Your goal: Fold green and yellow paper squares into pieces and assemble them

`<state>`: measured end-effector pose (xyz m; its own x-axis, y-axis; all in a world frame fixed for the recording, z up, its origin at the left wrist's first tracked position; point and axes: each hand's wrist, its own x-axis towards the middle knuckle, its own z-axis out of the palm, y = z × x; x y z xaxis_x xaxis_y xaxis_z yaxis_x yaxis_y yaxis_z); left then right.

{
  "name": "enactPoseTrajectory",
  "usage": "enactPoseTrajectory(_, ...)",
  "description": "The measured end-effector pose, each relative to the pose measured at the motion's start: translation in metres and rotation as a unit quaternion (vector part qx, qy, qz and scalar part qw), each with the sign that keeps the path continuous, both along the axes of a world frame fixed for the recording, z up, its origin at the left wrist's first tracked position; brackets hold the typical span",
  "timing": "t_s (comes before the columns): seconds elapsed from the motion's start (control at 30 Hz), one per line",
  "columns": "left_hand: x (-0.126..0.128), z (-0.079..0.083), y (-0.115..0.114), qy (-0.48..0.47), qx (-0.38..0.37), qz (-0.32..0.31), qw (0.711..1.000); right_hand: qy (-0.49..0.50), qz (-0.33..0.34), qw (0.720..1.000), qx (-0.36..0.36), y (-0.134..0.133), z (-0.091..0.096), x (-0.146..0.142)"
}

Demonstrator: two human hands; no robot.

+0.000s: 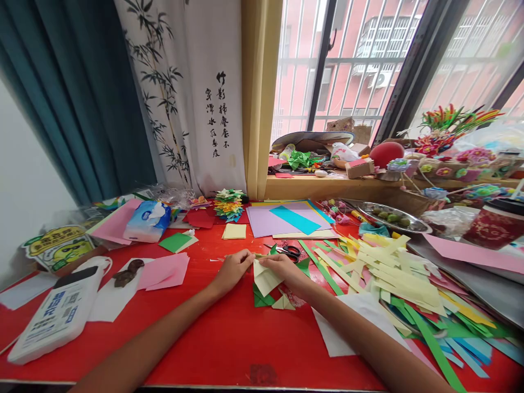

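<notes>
Both my hands meet at the middle of the red table [213, 338]. My left hand [234, 268] and my right hand [282, 268] each pinch the top edge of a pale yellow folded paper piece [264, 279], fingers closed on it. Under it lie small green and yellow folded paper bits [267, 300]. Black-handled scissors [289, 251] lie just beyond my right hand. A heap of pale yellow and green paper strips [393, 278] spreads to the right of my right forearm.
Pink sheets [166, 271] and a wet-wipe pack [57, 316] lie left; a tissue pack [148, 221] sits behind. Lilac and teal sheets [286, 220] and a stack of folded paper shapes [229, 204] lie at the back. A metal tray [388, 215] and craft clutter crowd the windowsill.
</notes>
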<state>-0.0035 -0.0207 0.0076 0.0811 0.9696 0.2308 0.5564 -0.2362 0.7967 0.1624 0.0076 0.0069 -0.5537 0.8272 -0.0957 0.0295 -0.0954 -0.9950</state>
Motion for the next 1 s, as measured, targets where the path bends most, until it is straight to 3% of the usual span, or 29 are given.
enactPoseTrajectory(0.23,0.002,0.002,0.0,-0.064,-0.049,-0.051,0.995,0.04,-0.059,0.997,0.002,0.0,0.0,-0.001)
enactPoseTrajectory(0.57,-0.001,-0.003,0.002,-0.068,-0.008,-0.037,0.997,0.02,0.018,0.996,0.08,0.0,0.0,0.0)
enactPoseTrajectory(0.73,-0.001,-0.002,0.002,-0.063,-0.001,-0.029,0.998,-0.013,0.039,0.979,0.199,-0.006,0.004,-0.003)
enactPoseTrajectory(1.0,-0.002,-0.002,0.002,-0.102,-0.017,-0.025,0.994,-0.054,-0.067,0.956,0.282,-0.007,0.008,0.002)
